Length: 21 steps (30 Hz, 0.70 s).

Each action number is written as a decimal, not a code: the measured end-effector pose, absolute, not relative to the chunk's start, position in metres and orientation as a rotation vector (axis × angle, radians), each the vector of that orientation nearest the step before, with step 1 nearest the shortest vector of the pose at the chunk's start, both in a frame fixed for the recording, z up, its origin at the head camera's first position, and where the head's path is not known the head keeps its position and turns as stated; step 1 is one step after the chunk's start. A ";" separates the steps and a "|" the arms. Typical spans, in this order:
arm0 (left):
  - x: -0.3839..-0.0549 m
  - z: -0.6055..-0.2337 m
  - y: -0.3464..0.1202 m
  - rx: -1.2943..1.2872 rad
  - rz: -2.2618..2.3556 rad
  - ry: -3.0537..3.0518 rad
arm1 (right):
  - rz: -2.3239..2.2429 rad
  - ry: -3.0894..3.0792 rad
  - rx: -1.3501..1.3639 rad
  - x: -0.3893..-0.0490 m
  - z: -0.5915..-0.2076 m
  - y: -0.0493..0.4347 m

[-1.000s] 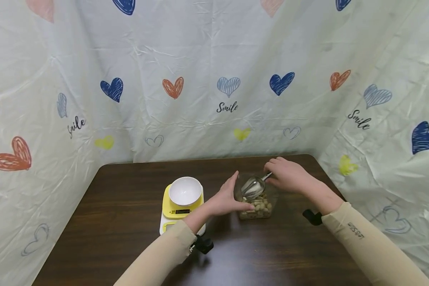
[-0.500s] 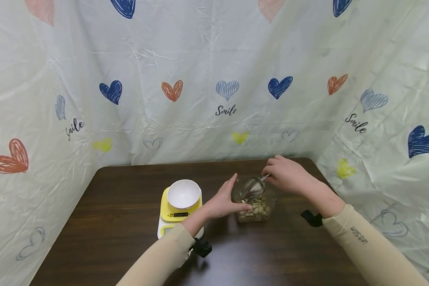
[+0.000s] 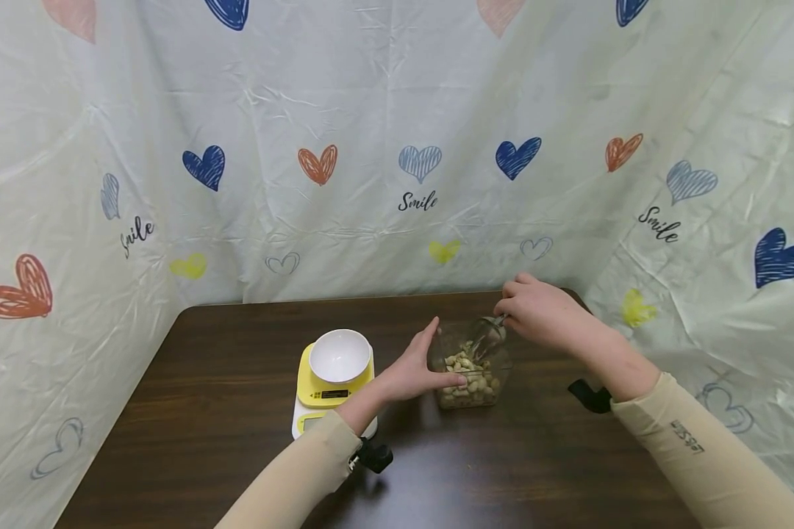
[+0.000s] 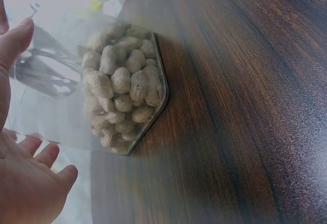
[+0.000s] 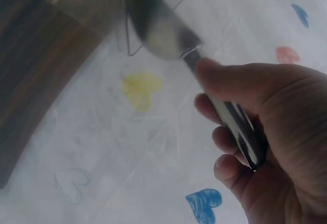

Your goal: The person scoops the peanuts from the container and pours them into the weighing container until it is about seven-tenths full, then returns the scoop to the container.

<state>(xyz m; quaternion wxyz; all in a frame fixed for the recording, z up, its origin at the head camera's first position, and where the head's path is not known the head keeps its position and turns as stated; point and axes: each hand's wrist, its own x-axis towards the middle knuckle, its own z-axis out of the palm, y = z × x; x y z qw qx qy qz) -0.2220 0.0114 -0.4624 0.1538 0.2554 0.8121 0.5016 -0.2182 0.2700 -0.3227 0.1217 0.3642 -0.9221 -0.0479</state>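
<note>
A clear plastic container (image 3: 505,371) stands right of the table's middle, partly filled with unshelled peanuts (image 4: 122,81). My left hand (image 3: 412,375) holds its left side, thumb across the front and fingers behind. In the left wrist view the clear wall lies between thumb and fingers. My right hand (image 3: 541,312) grips the handle of a metal scoop (image 5: 161,29) from above the container's right rear. The scoop's bowl points down inside, its tip near the peanuts; how deep it reaches cannot be made out.
A white bowl (image 3: 340,356) sits on a yellow and white kitchen scale (image 3: 314,397), left of the left hand. The left forearm partly covers the scale. Behind the dark wooden table (image 3: 238,389) hangs a white curtain (image 3: 351,257) with printed hearts.
My right hand has lifted the scoop slightly and shifted right; its bowl now stands steeper, at the container's rear right, uncovering peanuts. The left hand keeps its hold on the container.
</note>
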 end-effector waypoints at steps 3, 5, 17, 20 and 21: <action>-0.222 -0.462 0.011 0.738 1.446 2.320 | -0.157 -2.690 1.080 -0.217 -0.322 0.269; -0.222 -0.462 0.011 0.740 1.448 2.320 | -0.171 -2.693 1.083 -0.218 -0.322 0.267; -0.221 -0.461 0.010 0.761 1.440 2.322 | -0.436 -2.716 1.091 -0.216 -0.328 0.242; -0.221 -0.461 0.011 0.747 1.432 2.329 | -0.335 -2.813 1.069 -0.216 -0.326 0.243; -0.221 -0.461 0.011 0.741 1.428 2.333 | -0.303 -2.846 1.065 -0.216 -0.325 0.243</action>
